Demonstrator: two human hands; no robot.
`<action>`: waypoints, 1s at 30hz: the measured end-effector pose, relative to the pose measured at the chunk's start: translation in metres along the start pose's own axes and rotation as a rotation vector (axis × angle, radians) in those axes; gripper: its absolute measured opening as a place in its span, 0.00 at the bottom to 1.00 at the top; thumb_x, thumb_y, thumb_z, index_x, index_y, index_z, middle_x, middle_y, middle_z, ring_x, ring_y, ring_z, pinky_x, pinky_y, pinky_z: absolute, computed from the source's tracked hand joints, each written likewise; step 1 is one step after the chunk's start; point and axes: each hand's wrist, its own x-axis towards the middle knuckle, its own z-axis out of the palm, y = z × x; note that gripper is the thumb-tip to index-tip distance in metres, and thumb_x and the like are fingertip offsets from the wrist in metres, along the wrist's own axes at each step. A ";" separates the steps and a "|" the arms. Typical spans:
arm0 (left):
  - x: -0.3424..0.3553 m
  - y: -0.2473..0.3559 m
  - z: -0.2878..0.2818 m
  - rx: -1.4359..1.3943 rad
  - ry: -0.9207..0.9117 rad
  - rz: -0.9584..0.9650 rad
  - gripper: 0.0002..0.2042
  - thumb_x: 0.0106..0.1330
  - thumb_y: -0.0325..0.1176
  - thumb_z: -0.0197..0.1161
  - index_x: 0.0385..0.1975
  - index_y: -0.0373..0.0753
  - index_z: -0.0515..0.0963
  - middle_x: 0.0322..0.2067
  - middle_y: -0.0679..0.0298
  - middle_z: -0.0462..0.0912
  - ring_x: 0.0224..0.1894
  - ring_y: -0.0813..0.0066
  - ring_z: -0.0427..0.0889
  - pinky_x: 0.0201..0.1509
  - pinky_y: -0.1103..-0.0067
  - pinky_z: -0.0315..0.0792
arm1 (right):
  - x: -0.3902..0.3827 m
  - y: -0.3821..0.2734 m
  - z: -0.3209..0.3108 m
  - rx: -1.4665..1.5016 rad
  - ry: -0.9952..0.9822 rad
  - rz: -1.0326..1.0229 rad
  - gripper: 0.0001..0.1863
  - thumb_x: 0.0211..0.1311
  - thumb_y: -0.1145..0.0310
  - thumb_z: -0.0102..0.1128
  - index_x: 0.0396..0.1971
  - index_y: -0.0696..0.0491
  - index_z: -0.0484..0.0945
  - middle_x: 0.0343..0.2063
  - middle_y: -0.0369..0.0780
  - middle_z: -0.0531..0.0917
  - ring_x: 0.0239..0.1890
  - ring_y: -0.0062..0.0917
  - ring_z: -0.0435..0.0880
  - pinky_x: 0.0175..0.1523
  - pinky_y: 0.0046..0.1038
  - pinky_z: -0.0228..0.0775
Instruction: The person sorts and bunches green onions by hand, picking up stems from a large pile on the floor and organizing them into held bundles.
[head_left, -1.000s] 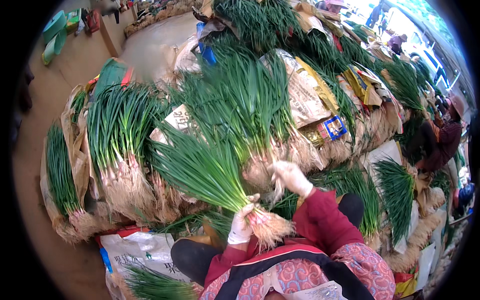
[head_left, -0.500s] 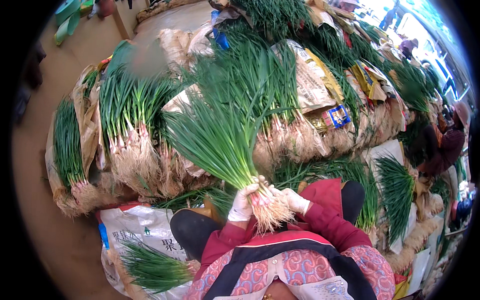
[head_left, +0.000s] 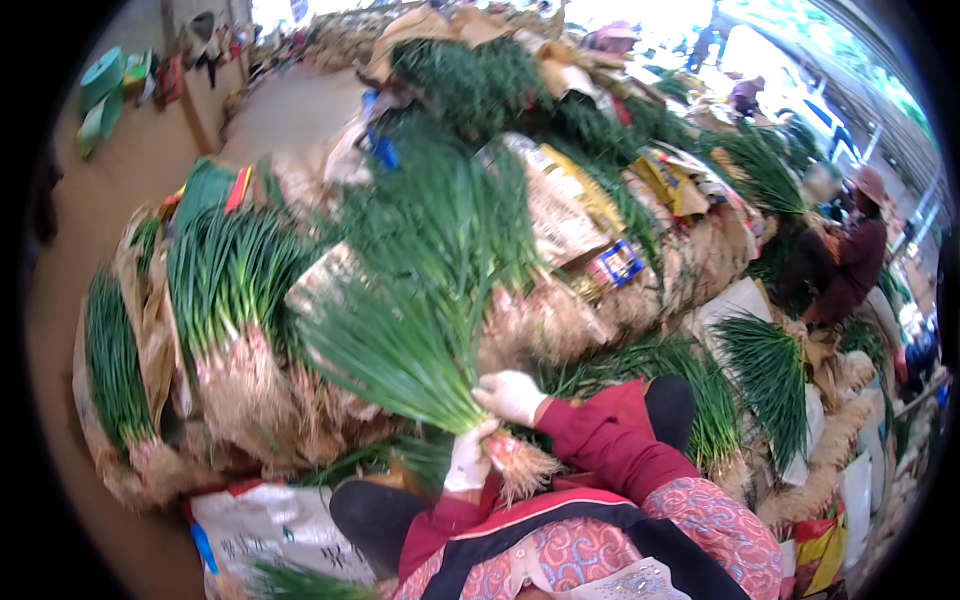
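Note:
A bunch of scallions [head_left: 395, 355] is held tilted above my lap, its long green leaves fanned out to the far left and its pale roots [head_left: 522, 468] toward me. My left hand [head_left: 468, 462], in a white glove, is wrapped round the stems just above the reddish-white bulbs. Higher up, my gloved right hand [head_left: 512, 398] closes on the right side of the bunch where the leaves begin; its fingertips are partly blurred. Loose scallions [head_left: 700, 400] lie to the right of my knee.
Stacked scallion bundles [head_left: 240, 330] with roots facing me form a long row ahead. A white printed sack [head_left: 285, 520] lies at the lower left, with more scallions on it. Another bunch [head_left: 765, 370] rests to the right. A person [head_left: 850, 250] in a hat sits farther right.
My right hand has moved up from beside the roots to the leaf bases. My left hand is now lower round the bunch. The view has shifted, showing more of the far background.

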 end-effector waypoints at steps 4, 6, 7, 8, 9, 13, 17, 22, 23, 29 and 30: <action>0.014 -0.006 -0.017 -0.056 -0.046 -0.043 0.05 0.57 0.23 0.54 0.31 0.28 0.71 0.18 0.54 0.77 0.18 0.61 0.78 0.27 0.70 0.78 | -0.007 -0.005 0.001 -0.103 0.121 -0.098 0.15 0.55 0.58 0.48 0.19 0.52 0.76 0.20 0.46 0.79 0.27 0.42 0.80 0.36 0.41 0.71; 0.014 -0.005 -0.014 -0.073 -0.045 -0.032 0.05 0.57 0.23 0.53 0.32 0.29 0.71 0.18 0.53 0.76 0.19 0.60 0.78 0.28 0.67 0.78 | -0.015 -0.011 -0.003 -0.089 0.187 -0.144 0.15 0.56 0.57 0.48 0.18 0.52 0.75 0.21 0.46 0.79 0.26 0.42 0.79 0.35 0.41 0.70; 0.014 -0.006 -0.013 -0.115 -0.016 -0.027 0.06 0.57 0.23 0.52 0.32 0.29 0.71 0.17 0.53 0.76 0.18 0.60 0.78 0.29 0.67 0.78 | -0.019 -0.013 -0.002 -0.076 0.224 -0.176 0.15 0.57 0.57 0.47 0.18 0.51 0.74 0.21 0.46 0.79 0.26 0.43 0.79 0.35 0.41 0.70; 0.025 -0.009 -0.041 -0.195 -0.279 -0.112 0.06 0.55 0.24 0.56 0.32 0.33 0.72 0.26 0.56 0.79 0.27 0.64 0.80 0.36 0.66 0.77 | -0.019 -0.011 0.001 -0.013 0.302 -0.194 0.15 0.59 0.58 0.48 0.21 0.52 0.74 0.21 0.44 0.79 0.24 0.38 0.80 0.33 0.39 0.70; 0.005 0.007 -0.006 -0.182 -0.108 -0.081 0.06 0.55 0.24 0.56 0.33 0.35 0.72 0.32 0.59 0.77 0.33 0.68 0.78 0.40 0.68 0.75 | -0.022 -0.007 -0.001 0.576 0.264 -0.051 0.13 0.61 0.60 0.49 0.25 0.53 0.75 0.20 0.40 0.79 0.23 0.28 0.80 0.28 0.32 0.71; -0.021 0.033 0.012 -0.414 -0.362 0.054 0.09 0.54 0.24 0.58 0.35 0.39 0.70 0.34 0.67 0.72 0.37 0.76 0.74 0.43 0.72 0.72 | -0.005 0.018 -0.012 1.174 0.203 0.283 0.13 0.65 0.60 0.47 0.28 0.52 0.76 0.21 0.36 0.80 0.22 0.20 0.78 0.25 0.21 0.71; -0.035 0.091 0.033 -0.820 -0.767 0.137 0.10 0.54 0.24 0.62 0.34 0.44 0.70 0.35 0.72 0.73 0.39 0.80 0.73 0.48 0.73 0.68 | -0.031 0.106 0.031 -0.009 -0.409 -0.118 0.20 0.63 0.54 0.44 0.24 0.53 0.79 0.24 0.41 0.81 0.25 0.32 0.81 0.34 0.30 0.72; -0.034 0.102 0.022 -0.642 -0.567 0.332 0.11 0.52 0.25 0.63 0.33 0.46 0.70 0.34 0.71 0.72 0.39 0.80 0.74 0.48 0.74 0.70 | -0.055 0.098 0.023 -0.201 -0.526 0.188 0.24 0.59 0.50 0.48 0.37 0.56 0.80 0.36 0.49 0.81 0.42 0.41 0.79 0.48 0.36 0.69; -0.027 0.093 0.027 -0.580 -0.453 0.276 0.12 0.53 0.25 0.62 0.36 0.44 0.71 0.41 0.65 0.74 0.38 0.77 0.76 0.47 0.70 0.73 | -0.046 0.097 0.014 -0.154 -0.481 0.165 0.23 0.59 0.50 0.48 0.37 0.55 0.80 0.37 0.48 0.81 0.41 0.41 0.79 0.48 0.36 0.69; 0.019 0.014 -0.009 -0.523 -0.148 0.104 0.15 0.58 0.26 0.57 0.46 0.39 0.70 0.55 0.51 0.68 0.35 0.68 0.78 0.37 0.71 0.79 | 0.059 0.078 -0.028 0.062 0.404 0.087 0.17 0.59 0.54 0.53 0.40 0.49 0.78 0.35 0.46 0.81 0.39 0.40 0.79 0.45 0.34 0.71; 0.021 0.011 -0.008 -0.452 -0.189 0.124 0.18 0.58 0.27 0.57 0.50 0.38 0.68 0.51 0.51 0.72 0.34 0.69 0.79 0.37 0.71 0.78 | 0.077 0.081 -0.032 0.023 0.462 0.143 0.17 0.58 0.54 0.53 0.40 0.49 0.78 0.35 0.46 0.81 0.39 0.40 0.80 0.44 0.35 0.71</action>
